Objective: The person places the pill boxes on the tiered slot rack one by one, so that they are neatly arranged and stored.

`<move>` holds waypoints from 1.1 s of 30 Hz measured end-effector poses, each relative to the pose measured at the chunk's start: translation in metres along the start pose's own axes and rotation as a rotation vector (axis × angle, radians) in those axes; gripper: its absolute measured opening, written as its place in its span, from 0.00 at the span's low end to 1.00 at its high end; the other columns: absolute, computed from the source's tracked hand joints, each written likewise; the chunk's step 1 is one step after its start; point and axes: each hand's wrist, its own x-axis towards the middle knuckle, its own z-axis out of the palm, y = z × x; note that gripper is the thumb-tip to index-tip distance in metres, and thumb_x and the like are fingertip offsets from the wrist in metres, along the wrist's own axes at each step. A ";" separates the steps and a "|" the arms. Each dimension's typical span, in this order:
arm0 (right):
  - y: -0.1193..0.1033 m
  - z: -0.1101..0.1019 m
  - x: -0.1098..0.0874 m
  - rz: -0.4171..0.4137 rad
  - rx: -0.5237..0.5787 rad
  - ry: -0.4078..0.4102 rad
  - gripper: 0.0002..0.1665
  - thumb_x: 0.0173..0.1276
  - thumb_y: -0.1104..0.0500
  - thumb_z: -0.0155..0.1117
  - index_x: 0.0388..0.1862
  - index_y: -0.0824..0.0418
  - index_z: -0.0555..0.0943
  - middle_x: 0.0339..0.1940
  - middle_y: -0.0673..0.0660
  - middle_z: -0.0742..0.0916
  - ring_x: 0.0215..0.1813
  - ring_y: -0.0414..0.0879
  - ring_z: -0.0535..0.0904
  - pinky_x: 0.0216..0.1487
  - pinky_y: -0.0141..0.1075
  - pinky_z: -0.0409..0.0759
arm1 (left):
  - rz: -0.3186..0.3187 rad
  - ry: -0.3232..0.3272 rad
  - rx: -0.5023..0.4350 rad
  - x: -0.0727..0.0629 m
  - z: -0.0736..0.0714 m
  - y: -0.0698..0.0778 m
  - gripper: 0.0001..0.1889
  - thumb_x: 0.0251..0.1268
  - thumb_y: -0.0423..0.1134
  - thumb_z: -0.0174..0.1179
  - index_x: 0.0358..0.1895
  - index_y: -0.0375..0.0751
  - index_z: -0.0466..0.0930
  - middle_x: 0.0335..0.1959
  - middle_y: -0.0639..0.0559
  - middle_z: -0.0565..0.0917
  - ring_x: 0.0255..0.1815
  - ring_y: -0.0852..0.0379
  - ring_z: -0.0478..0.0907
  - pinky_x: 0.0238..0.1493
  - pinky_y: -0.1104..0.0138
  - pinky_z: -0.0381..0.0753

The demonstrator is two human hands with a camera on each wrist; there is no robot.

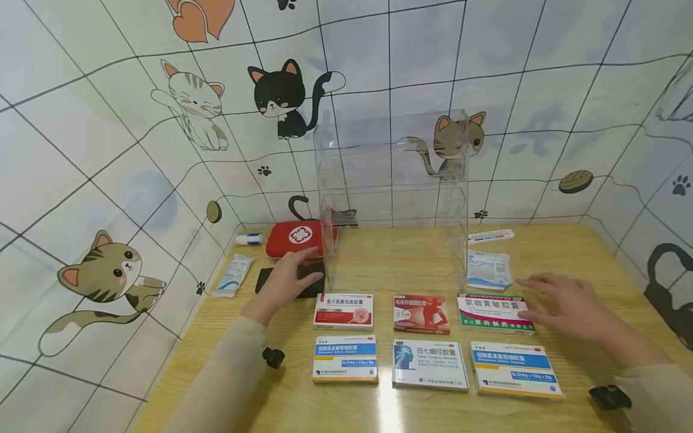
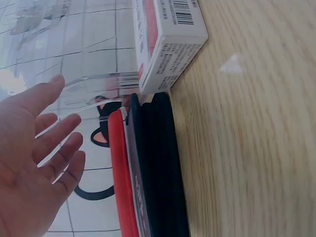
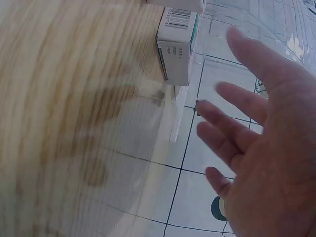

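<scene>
My left hand (image 1: 286,281) hovers over a black case (image 1: 265,281), fingers spread and holding nothing. Behind it lies a red first-aid pouch (image 1: 292,238) with a white emblem; the left wrist view has both beyond the loose fingers. On the right, my other hand (image 1: 568,308) hangs with relaxed fingers beside a green-and-white medicine box (image 1: 495,314). In the head view its thumb overlaps that box's right end; touching or apart, I cannot tell. The right wrist view shows a gap between those fingers and a box (image 3: 177,47). A white Surgicol packet (image 1: 488,270) lies just behind that hand.
A clear acrylic shelf rack (image 1: 392,190) stands at the back middle. Before it sit a red-and-white box (image 1: 344,311), a red box (image 1: 421,314), a white-blue box (image 1: 430,365) and two blue-banded boxes (image 1: 344,359). A packet (image 1: 233,275), tube (image 1: 249,239) and thermometer pack (image 1: 491,236) lie around.
</scene>
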 end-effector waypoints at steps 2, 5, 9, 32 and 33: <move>0.001 0.003 -0.001 -0.015 -0.015 -0.032 0.46 0.56 0.31 0.77 0.67 0.56 0.81 0.64 0.69 0.81 0.65 0.70 0.71 0.58 0.68 0.58 | 0.005 -0.006 -0.002 0.005 0.003 -0.001 0.34 0.67 0.48 0.70 0.75 0.54 0.71 0.65 0.53 0.81 0.62 0.50 0.76 0.66 0.51 0.80; 0.004 0.008 -0.004 -0.017 -0.002 -0.063 0.45 0.54 0.30 0.77 0.64 0.54 0.83 0.64 0.68 0.82 0.65 0.70 0.71 0.58 0.69 0.57 | 0.004 -0.008 -0.015 0.011 0.009 -0.004 0.29 0.67 0.48 0.71 0.70 0.53 0.77 0.61 0.56 0.83 0.59 0.52 0.76 0.65 0.53 0.80; 0.007 0.013 -0.007 -0.005 0.068 -0.080 0.45 0.54 0.31 0.78 0.64 0.54 0.82 0.66 0.69 0.81 0.67 0.71 0.68 0.60 0.72 0.54 | -0.022 0.000 -0.021 0.016 0.014 -0.005 0.25 0.66 0.47 0.72 0.66 0.52 0.80 0.57 0.55 0.85 0.57 0.52 0.77 0.62 0.55 0.82; -0.009 -0.018 -0.013 0.151 0.468 0.204 0.17 0.68 0.55 0.75 0.52 0.56 0.82 0.45 0.35 0.84 0.41 0.21 0.80 0.37 0.21 0.81 | -0.065 0.006 0.021 0.020 0.018 0.000 0.27 0.65 0.47 0.72 0.66 0.50 0.78 0.57 0.53 0.84 0.57 0.51 0.77 0.63 0.55 0.82; -0.012 -0.023 -0.010 0.148 0.477 0.230 0.17 0.68 0.56 0.75 0.52 0.57 0.82 0.44 0.31 0.83 0.41 0.20 0.79 0.37 0.20 0.80 | -0.068 0.006 0.019 0.020 0.019 0.001 0.27 0.65 0.47 0.72 0.66 0.50 0.78 0.57 0.52 0.84 0.57 0.51 0.77 0.63 0.55 0.82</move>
